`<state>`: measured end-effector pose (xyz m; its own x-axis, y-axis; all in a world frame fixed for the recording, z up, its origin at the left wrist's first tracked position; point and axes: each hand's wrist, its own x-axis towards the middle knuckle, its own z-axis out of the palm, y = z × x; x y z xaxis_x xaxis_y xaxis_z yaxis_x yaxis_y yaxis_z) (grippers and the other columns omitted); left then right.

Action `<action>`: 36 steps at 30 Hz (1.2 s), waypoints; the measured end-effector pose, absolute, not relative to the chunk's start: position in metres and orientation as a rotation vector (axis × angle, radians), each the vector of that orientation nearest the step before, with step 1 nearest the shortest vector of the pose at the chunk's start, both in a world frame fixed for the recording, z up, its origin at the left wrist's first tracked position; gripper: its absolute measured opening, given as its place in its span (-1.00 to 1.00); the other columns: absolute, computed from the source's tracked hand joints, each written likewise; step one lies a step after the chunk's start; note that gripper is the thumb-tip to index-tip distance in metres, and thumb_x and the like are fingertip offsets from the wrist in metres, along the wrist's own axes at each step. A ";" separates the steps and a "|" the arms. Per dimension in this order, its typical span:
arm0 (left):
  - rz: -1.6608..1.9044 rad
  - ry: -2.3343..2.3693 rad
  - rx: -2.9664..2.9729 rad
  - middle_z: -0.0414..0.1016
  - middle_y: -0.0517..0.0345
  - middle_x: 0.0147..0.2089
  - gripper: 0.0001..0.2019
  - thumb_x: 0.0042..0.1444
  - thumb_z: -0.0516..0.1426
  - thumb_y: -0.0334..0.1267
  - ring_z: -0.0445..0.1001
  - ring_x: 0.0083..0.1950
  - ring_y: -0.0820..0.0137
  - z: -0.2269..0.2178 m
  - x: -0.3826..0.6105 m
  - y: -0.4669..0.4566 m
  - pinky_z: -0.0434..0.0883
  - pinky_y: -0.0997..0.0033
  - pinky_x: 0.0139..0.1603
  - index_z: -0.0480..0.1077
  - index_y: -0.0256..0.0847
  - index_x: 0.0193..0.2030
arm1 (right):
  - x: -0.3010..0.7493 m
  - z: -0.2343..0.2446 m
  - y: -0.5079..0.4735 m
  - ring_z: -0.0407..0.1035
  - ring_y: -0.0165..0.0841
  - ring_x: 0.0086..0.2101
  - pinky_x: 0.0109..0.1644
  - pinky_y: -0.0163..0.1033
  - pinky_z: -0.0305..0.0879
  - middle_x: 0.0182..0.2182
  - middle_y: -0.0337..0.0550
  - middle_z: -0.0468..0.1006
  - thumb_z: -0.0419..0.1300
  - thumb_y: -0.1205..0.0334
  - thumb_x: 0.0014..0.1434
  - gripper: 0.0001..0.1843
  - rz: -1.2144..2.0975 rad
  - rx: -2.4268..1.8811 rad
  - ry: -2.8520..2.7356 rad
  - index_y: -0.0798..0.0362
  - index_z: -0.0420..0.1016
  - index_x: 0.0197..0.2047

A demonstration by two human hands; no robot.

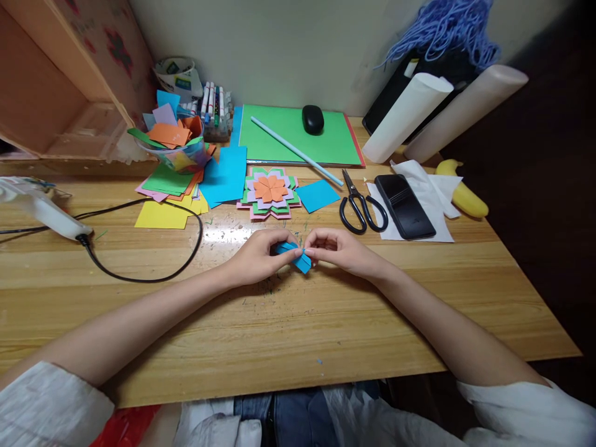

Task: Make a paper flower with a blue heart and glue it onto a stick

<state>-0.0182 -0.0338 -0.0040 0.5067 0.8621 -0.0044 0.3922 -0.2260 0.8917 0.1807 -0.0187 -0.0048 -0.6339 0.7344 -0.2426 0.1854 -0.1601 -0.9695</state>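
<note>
Both hands meet at the middle of the wooden table (279,335) and pinch a small folded piece of blue paper (300,259). My left hand (261,254) grips its left end with closed fingers. My right hand (338,249) pinches its right end. Just beyond them lies a layered paper flower (270,192) in orange, lilac, green and pink. A loose blue paper square (318,195) rests to the flower's right.
Black scissors (361,205) and a black phone (404,205) on white paper lie at right, with a banana (463,192) beyond. A green sheet (298,133), a light blue rod, coloured paper stacks (172,186), markers, and a glue gun (44,211) with its cord occupy the back and left.
</note>
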 end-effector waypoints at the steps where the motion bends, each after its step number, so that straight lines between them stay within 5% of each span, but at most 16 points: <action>1: 0.638 1.048 1.827 0.40 0.20 -0.43 -0.75 0.10 0.05 -0.12 0.29 -0.41 0.48 -0.004 -0.018 -0.034 0.19 0.50 -0.42 0.42 -0.25 -0.40 | 0.180 -0.006 -0.019 0.30 -0.48 -0.46 -0.34 -0.34 0.23 -0.49 -0.27 0.40 0.23 0.14 0.04 -0.80 1.820 -1.040 -1.713 0.11 0.37 -0.38; 36: 0.701 1.101 1.882 0.42 0.20 -0.42 -0.86 0.05 0.07 -0.24 0.30 -0.40 0.48 -0.003 -0.015 -0.034 0.21 0.51 -0.39 0.37 -0.25 -0.42 | 0.171 -0.011 -0.029 0.34 -0.44 -0.47 -0.37 -0.30 0.29 -0.50 -0.23 0.43 0.29 0.09 -0.07 -0.74 1.630 -1.150 -1.584 0.10 0.38 -0.45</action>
